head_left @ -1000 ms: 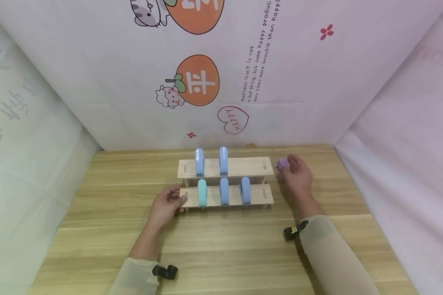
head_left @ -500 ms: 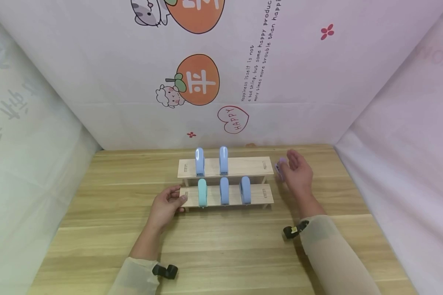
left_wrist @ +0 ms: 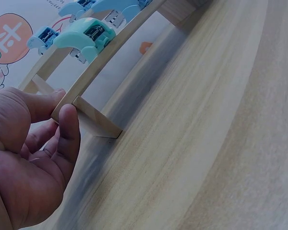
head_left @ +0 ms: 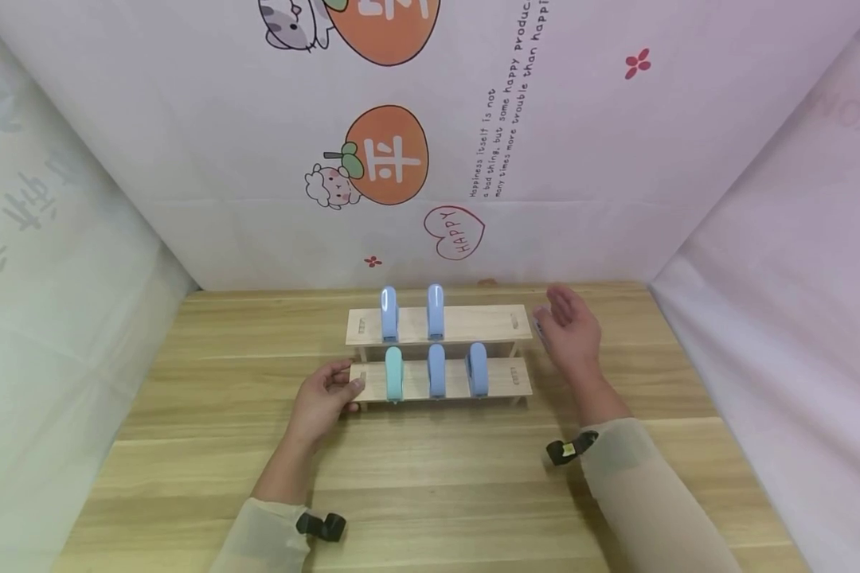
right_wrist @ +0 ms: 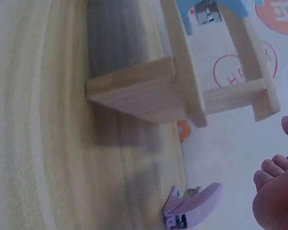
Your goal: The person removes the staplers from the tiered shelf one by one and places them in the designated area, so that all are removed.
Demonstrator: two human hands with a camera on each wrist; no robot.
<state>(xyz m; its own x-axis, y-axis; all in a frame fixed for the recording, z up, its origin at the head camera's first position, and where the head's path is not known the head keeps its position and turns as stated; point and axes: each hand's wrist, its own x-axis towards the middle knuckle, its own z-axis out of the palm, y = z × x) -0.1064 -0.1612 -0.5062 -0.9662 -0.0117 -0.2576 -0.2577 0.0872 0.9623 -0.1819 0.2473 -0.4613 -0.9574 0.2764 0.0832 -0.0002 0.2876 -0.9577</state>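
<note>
My left hand (head_left: 321, 402) pinches the left end of the front wooden shelf (head_left: 498, 379) between thumb and fingers. On that shelf stand a teal mini stapler (head_left: 393, 372) and two blue ones, all upright. Two more blue mini staplers (head_left: 435, 312) stand on the rear wooden shelf (head_left: 473, 324). Beyond the right end of the shelves is a purple mini stapler (right_wrist: 204, 208) on the table, mostly covered by my right hand (head_left: 576, 334) in the head view. In the right wrist view a gap shows between the loose fingers and this stapler.
Both shelves are raised on short legs, one behind the other, on a wood-grain table (head_left: 430, 485). A white printed cloth (head_left: 566, 143) rises at the table's back edge, and white cloth hangs at both sides.
My right hand has shifted slightly toward the back, with its fingers lifted, and now hides more of the purple mini stapler. The left hand and the shelves hold still.
</note>
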